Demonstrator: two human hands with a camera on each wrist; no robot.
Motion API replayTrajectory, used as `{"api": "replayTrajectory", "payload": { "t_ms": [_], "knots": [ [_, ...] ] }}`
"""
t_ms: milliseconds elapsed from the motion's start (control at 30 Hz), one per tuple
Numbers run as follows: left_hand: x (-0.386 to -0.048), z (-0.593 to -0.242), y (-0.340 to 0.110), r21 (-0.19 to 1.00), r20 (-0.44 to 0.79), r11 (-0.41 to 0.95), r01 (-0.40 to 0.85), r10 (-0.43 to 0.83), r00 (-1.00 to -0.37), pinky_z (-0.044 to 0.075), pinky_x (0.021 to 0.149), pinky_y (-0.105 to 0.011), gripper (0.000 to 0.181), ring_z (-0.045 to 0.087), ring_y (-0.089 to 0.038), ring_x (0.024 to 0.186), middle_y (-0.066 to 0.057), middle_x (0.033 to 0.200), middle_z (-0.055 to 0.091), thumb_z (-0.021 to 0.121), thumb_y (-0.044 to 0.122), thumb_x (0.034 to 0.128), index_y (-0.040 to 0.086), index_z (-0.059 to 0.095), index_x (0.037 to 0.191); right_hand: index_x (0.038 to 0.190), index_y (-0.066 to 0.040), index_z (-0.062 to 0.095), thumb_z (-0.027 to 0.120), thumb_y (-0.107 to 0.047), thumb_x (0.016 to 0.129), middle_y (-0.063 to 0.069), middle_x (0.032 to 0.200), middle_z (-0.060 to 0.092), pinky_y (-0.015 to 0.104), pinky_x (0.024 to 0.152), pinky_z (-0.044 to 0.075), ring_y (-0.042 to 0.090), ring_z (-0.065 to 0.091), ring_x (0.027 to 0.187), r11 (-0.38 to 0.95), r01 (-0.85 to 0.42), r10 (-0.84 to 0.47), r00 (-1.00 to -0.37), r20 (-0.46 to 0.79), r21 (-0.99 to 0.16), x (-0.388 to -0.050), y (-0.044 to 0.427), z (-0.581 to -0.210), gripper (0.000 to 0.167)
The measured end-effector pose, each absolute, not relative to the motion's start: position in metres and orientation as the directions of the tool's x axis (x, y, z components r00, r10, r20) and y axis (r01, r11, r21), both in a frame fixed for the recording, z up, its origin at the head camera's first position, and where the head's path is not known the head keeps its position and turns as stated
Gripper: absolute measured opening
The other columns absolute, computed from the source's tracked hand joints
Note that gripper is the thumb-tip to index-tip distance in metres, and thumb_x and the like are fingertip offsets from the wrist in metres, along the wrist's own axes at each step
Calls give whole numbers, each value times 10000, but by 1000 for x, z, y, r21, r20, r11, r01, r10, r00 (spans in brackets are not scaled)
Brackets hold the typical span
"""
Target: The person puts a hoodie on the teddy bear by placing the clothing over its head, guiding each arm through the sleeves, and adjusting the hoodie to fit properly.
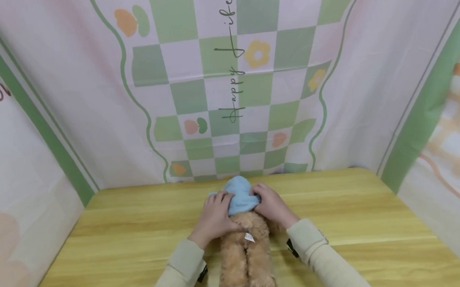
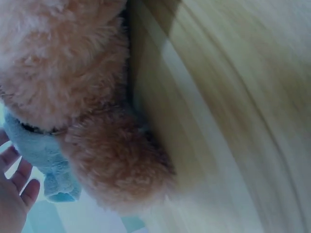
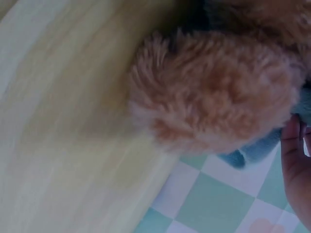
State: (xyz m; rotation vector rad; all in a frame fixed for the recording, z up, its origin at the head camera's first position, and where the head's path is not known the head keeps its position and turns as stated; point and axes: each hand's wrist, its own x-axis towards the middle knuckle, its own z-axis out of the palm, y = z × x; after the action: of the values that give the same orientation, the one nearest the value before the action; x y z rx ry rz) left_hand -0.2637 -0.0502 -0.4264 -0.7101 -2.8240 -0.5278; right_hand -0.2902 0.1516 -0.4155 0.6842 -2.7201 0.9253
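A brown plush toy (image 1: 247, 268) lies on the table with its two legs toward me and a small white tag (image 1: 249, 237) at its lower body. Light blue cloth (image 1: 240, 196) covers its far end; the toy's head is not seen in the head view. At the cloth's left side is my left hand (image 1: 219, 214), its thumb across the toy's body. The left wrist view shows that hand's fingers (image 2: 22, 174) spread beside the blue cloth (image 2: 41, 150). My right hand (image 1: 273, 205) pinches the cloth's right edge. A furry limb (image 3: 214, 92) sticks out near the right hand.
The wooden table (image 1: 140, 240) carries the toy. A curtain (image 1: 183, 61) with green checks and lettering hangs behind its far edge. Printed fabric walls (image 1: 22, 178) stand on both sides. Black bands (image 1: 202, 274) show under both sleeves.
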Motion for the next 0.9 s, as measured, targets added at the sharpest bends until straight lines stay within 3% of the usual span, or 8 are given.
{"api": "replayTrajectory", "payload": {
  "t_ms": [133,267,433,633,800,900],
  "knots": [
    [-266,-428,-52,303,298,807,506,425,-855,305,1128,-527,959,469,-326,1260,-134,1353,501,756,661,640,65,490,1342,1127,17,577,653,41,742,168,1070,552,294,712,472,191,532,844,648,-447,-399,-889,225,-616,-293,160,-412,393],
    [-268,-430,-54,328,295,793,513,429,-854,299,1135,-530,951,479,-304,1283,-142,1353,512,769,645,639,60,492,1337,1402,47,400,662,-95,856,264,1301,437,278,757,511,227,561,947,548,-365,-484,-872,70,-753,-294,173,-409,622],
    [-268,-430,-54,354,263,794,495,424,-867,368,1062,-522,955,493,-296,1267,-138,1373,501,767,638,649,71,475,1359,1463,15,323,605,-246,941,288,1406,376,340,838,525,310,559,1093,511,-295,-531,-847,-26,-808,-295,180,-405,648],
    [-265,-430,-52,323,278,810,489,412,-868,383,1036,-505,961,512,-266,1240,-109,1353,515,740,680,640,91,481,1354,1351,15,484,667,-238,897,213,1224,536,285,719,458,188,535,871,604,-332,-450,-893,34,-725,-299,171,-406,551],
    [-262,-429,-50,305,298,827,472,388,-872,416,1001,-472,936,539,-243,1185,-90,1307,540,727,702,629,108,508,1318,1032,-7,634,740,-136,821,114,938,563,261,661,411,149,471,766,630,-407,-382,-904,192,-661,-297,162,-412,269],
    [-262,-428,-49,293,307,829,476,390,-868,424,990,-460,935,544,-231,1167,-80,1288,548,709,726,623,120,512,1306,879,-50,629,759,-112,795,76,888,560,289,687,418,160,486,791,659,-465,-360,-885,296,-590,-294,158,-417,167]
  ]
}}
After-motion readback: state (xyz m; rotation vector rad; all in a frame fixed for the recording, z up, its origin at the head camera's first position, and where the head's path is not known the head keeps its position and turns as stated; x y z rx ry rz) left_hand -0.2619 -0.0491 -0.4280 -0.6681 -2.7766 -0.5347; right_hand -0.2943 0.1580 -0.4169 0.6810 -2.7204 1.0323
